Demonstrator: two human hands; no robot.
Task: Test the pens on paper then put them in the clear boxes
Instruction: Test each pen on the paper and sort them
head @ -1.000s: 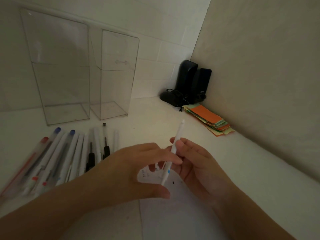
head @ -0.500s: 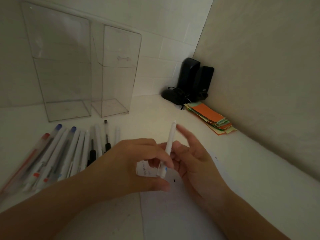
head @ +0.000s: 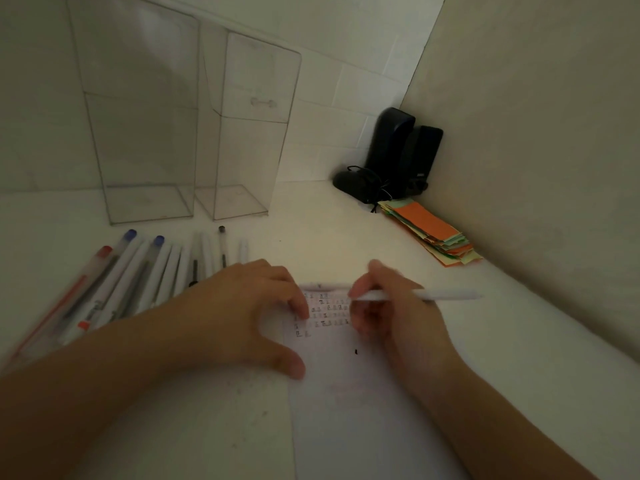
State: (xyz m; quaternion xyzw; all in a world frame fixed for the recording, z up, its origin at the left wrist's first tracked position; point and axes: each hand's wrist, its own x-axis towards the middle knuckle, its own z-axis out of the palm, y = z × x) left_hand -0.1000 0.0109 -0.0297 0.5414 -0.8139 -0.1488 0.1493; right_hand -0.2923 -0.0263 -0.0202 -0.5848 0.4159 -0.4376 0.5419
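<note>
Meeting in a dim corner, white walls [head: 346, 32] enclose a pale tabletop [head: 325, 233].

Marks on paper [head: 346, 393] illegible

Pen [head: 415, 295] tip behind right fingers [head: 360, 292]

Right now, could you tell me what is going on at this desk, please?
A person is testing pens. The right hand holds a white pen nearly level above the sheet of paper, which already bears rows of small marks. The left hand rests its fingertips on the paper's edge. A row of other pens lies to the left, and the two clear boxes behind it have no pens in them.
</note>
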